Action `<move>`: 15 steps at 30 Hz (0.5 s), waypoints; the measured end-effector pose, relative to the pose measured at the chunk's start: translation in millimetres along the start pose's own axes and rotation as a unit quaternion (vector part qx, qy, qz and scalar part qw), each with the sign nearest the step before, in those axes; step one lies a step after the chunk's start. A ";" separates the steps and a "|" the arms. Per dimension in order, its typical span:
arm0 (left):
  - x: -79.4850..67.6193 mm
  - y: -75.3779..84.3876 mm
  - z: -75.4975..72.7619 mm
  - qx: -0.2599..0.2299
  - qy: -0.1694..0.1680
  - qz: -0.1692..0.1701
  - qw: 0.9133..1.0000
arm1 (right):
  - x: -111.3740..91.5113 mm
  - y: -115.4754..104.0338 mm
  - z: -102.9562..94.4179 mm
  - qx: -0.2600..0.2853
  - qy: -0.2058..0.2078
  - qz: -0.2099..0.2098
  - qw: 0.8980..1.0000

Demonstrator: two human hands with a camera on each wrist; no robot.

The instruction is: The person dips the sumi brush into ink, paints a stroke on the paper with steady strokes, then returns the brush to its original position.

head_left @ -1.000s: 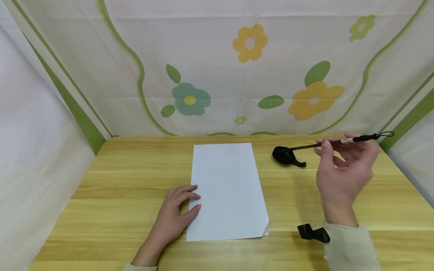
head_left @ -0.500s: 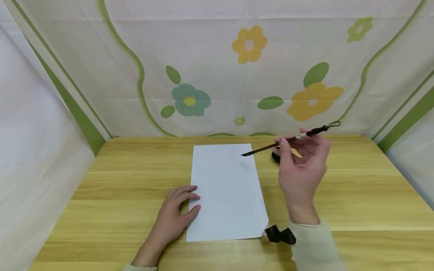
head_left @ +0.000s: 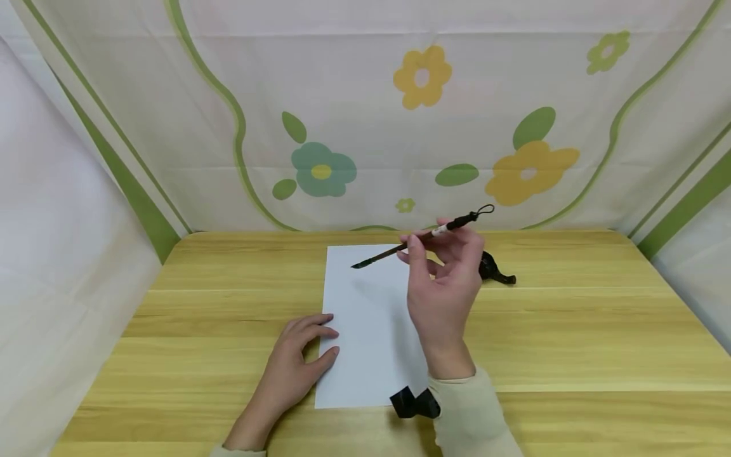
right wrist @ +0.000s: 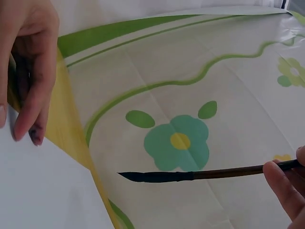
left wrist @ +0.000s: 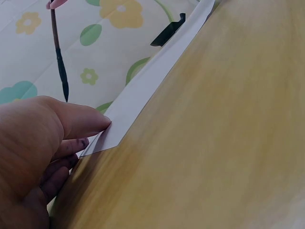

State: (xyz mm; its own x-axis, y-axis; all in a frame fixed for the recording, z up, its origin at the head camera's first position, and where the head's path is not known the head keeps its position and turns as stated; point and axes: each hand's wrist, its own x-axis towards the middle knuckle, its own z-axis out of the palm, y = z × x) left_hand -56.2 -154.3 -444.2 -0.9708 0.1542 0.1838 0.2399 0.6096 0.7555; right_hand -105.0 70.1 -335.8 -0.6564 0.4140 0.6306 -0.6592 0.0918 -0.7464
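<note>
Nearest me on the head feed is the person's pale beige right sleeve point(head_left: 471, 412), a black angular piece point(head_left: 404, 404) jutting from its cuff. A second ago the brush tip was at the black object; since then the right hand point(head_left: 445, 292) has swung left and now hangs above the blank white rectangular sheet of paper point(head_left: 365, 343). Its grip is pinched closed on the slim brown-shafted calligraphy brush with a dark tip and black looped end point(head_left: 384, 254). That tip sits over the sheet's upper part, slanting down to the left and, from the right wrist view, apart from the paper.

The left hand point(head_left: 294, 358) hasn't moved: loosely spread, gripping nothing, fingertips on the sheet's left edge, some darkly smudged. I judge this a poised stage, with brush above steadied paper; I see no marks on the visible part.

The yellow wood-grain worktop point(head_left: 571, 343) carries the sheet. Beyond the right hand, and partly hidden by it, lies the rounded glossy black object with a curved stem point(head_left: 488, 268). Farthest back hangs white cloth point(head_left: 365, 127) printed with yellow, teal and green flowers, leaves and wavy green lines.
</note>
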 end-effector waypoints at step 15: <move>2.1 2.1 1.8 0.002 -0.002 0.001 1.000 | -9.1 7.3 7.1 -0.018 -0.040 0.002 0.999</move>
State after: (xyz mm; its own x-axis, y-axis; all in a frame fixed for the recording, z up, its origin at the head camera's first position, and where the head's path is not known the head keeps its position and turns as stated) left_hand -57.7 -151.3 -443.4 -0.9704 0.1585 0.1824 0.2415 0.6127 0.7525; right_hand -106.4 60.6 -345.5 -0.6871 0.3413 0.6414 -0.6440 0.1227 -0.7551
